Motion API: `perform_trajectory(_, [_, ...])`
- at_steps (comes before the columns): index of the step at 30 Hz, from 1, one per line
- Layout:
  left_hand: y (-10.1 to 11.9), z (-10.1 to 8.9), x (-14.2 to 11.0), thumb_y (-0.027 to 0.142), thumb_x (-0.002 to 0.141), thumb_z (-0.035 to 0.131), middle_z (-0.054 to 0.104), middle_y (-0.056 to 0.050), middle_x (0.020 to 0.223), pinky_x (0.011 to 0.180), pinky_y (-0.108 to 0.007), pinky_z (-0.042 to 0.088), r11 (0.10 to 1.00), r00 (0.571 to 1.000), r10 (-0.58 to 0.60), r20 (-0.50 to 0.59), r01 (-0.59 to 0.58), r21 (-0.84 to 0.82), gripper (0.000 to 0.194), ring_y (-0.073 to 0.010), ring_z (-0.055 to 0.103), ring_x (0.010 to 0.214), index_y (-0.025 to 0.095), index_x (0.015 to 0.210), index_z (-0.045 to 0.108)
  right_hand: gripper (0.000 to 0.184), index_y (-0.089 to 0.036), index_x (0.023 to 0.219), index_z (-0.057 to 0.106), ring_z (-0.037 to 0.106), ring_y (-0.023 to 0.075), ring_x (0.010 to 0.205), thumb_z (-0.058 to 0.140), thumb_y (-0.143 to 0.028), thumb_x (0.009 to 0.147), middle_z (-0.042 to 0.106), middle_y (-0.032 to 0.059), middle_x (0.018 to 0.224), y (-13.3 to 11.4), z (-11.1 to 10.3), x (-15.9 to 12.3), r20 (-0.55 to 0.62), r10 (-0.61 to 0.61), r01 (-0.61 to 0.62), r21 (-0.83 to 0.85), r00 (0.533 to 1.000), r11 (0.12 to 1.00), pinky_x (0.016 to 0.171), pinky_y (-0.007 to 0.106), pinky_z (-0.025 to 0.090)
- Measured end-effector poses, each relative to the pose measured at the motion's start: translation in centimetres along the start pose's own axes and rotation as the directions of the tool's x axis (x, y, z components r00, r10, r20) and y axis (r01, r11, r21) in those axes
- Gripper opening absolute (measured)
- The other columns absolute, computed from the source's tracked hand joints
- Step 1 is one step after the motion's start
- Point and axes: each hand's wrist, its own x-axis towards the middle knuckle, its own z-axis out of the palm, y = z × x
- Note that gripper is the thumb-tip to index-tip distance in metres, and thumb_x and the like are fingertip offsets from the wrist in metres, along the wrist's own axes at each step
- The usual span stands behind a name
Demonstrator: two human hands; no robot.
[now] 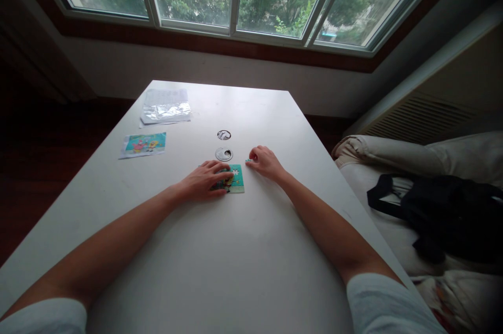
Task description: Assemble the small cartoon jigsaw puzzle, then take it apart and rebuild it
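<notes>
A small jigsaw puzzle (238, 183), green and teal with a yellow figure, lies flat on the white table (220, 260). One gap of bare white shows near its top. My left hand (206, 181) rests over the puzzle's left part with fingers spread, hiding much of the picture. Just right of the puzzle, my right hand (265, 162) pinches a small teal puzzle piece (248, 160) at its fingertips, low over the tabletop and apart from the puzzle.
A picture card (143, 144) with pink and yellow figures lies at the left. Behind it is a clear plastic bag on papers (165, 106). Two round table fittings (223, 154) sit beyond the puzzle. Right of the table, a sofa (377, 155) carries dark cloth (448, 213). Windows line the back.
</notes>
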Motion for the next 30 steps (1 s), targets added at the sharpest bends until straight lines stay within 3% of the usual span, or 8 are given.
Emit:
perform_trajectory(5, [0.1, -0.2, 0.1, 0.049, 0.092, 0.062, 0.055, -0.009, 0.140, 0.109, -0.047, 0.040, 0.999, 1.000, 0.002, -0.007, -0.002, -0.033, 0.042, -0.0302, 0.049, 0.128, 0.026, 0.127, 0.057, 0.021, -0.022, 0.104, 0.068, 0.055, 0.0201, 0.088, 0.074, -0.030, 0.085, 0.063, 0.0034, 0.091, 0.3, 0.1, 0.0, -0.021, -0.071, 0.072, 0.041, 0.997, 0.997, 0.083, 0.032, 0.041])
perform_trajectory(11, [0.1, -0.2, 0.1, 0.047, 0.091, 0.063, 0.054, -0.009, 0.141, 0.110, -0.047, 0.039, 1.000, 1.000, -0.002, -0.003, 0.002, -0.028, 0.041, -0.0300, 0.048, 0.129, 0.026, 0.126, 0.056, 0.010, -0.023, 0.096, 0.074, 0.056, 0.0181, 0.089, 0.068, -0.021, 0.089, 0.063, 0.0051, 0.095, 0.6, -0.8, 0.0, 0.050, -0.175, 0.168, 0.116, 0.983, 0.979, 0.083, 0.029, 0.043])
perform_trajectory(19, [0.1, -0.2, 0.1, 0.048, 0.091, 0.062, 0.054, -0.009, 0.141, 0.110, -0.047, 0.040, 1.000, 1.000, -0.003, -0.004, 0.003, -0.027, 0.041, -0.0300, 0.047, 0.130, 0.026, 0.126, 0.057, 0.009, -0.020, 0.092, 0.069, 0.057, 0.0186, 0.090, 0.070, -0.019, 0.083, 0.065, 0.0049, 0.094, 0.4, -0.7, 0.1, 0.055, -0.141, 0.136, 0.077, 0.988, 0.988, 0.083, 0.030, 0.043])
perform_trajectory(26, [0.1, -0.3, 0.0, 0.046, 0.091, 0.062, 0.054, -0.009, 0.141, 0.109, -0.047, 0.040, 0.999, 1.000, -0.002, -0.008, 0.002, -0.035, 0.041, -0.0302, 0.048, 0.130, 0.027, 0.127, 0.057, 0.006, -0.020, 0.087, 0.067, 0.058, 0.0132, 0.072, 0.063, -0.022, 0.082, 0.067, -0.0013, 0.079, -0.6, -0.2, -0.2, 0.047, -0.084, 0.061, 0.366, 0.995, 0.929, 0.070, 0.025, 0.043])
perform_trajectory(30, [-0.1, -0.2, 0.0, 0.047, 0.091, 0.062, 0.053, -0.009, 0.142, 0.110, -0.048, 0.039, 1.000, 1.000, -0.003, -0.005, 0.003, -0.025, 0.042, -0.0306, 0.047, 0.130, 0.028, 0.128, 0.056, 0.009, -0.019, 0.086, 0.067, 0.058, 0.0126, 0.072, 0.064, -0.027, 0.082, 0.067, -0.0016, 0.078, -2.0, 0.4, -0.5, 0.067, -0.143, 0.094, 0.484, 0.987, 0.870, 0.069, 0.025, 0.043])
